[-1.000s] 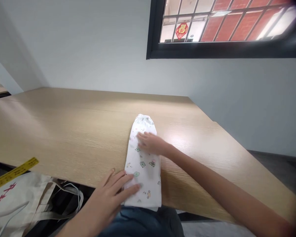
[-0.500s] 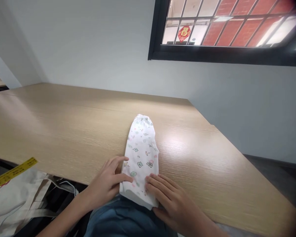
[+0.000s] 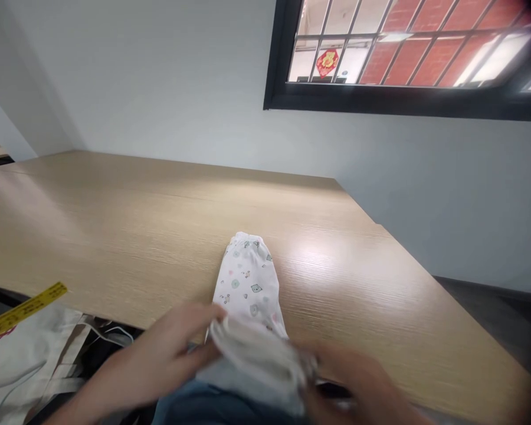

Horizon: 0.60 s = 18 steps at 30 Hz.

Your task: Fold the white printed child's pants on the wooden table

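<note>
In the head view, your left hand (image 3: pixel 159 354) and right hand (image 3: pixel 358 383) meet at the near edge of the surface (image 3: pixel 115 224), both smeared by motion; between them is the cloth (image 3: pixel 248 283), a white printed piece lying lengthwise away from you.

Its far end rests flat on the surface, narrow and rounded; its near end is raised off the edge and bunched into a thick wad above your lap (image 3: pixel 212 407).

Your left grip looks closed on the left side of that wad, fingers over the top; your right hand touches its right side, but the blur hides the fingers, so I cannot tell whether that grip is clenched or loose.

Judging from how it lies, the cloth is already narrowed into a long strip, and its near end is turned up toward the far end; the far half is not yet folded over.

To your left, below the surface, sits a bag (image 3: pixel 22 360) with a yellow tape (image 3: pixel 24 310) across it; a window (image 3: pixel 402 53) is high on the wall (image 3: pixel 159 88).
</note>
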Each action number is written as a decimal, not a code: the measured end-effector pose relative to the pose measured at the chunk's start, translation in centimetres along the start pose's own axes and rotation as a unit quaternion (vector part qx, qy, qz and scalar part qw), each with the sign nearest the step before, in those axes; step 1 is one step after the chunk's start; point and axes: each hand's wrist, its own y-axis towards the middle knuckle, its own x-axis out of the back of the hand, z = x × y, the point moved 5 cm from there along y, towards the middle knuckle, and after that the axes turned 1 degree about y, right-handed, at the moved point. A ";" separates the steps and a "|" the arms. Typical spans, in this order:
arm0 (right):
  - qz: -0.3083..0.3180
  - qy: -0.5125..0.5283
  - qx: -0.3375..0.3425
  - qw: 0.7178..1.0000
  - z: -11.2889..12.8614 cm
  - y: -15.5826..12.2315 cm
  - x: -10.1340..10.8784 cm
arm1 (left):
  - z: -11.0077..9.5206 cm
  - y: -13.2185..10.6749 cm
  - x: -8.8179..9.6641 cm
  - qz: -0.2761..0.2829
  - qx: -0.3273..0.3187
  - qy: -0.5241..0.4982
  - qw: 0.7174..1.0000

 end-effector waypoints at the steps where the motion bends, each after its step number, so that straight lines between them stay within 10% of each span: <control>1: -0.036 -0.005 -0.017 0.999 -0.6 1.7 1.2 | 0.4 1.5 0.8 -0.024 0.009 -0.001 1.000; 9: -0.047 -0.127 -0.116 0.984 -10.8 14.5 3.1 | 7.8 14.6 3.6 -0.124 0.088 0.122 0.981; 13: -0.048 -0.166 -0.107 0.979 -11.6 14.2 2.1 | 10.1 14.6 2.8 -0.136 0.092 0.139 0.977; 18: -0.033 -0.195 0.116 0.973 -6.1 10.7 0.6 | 6.4 10.5 1.0 -0.128 -0.001 0.127 0.984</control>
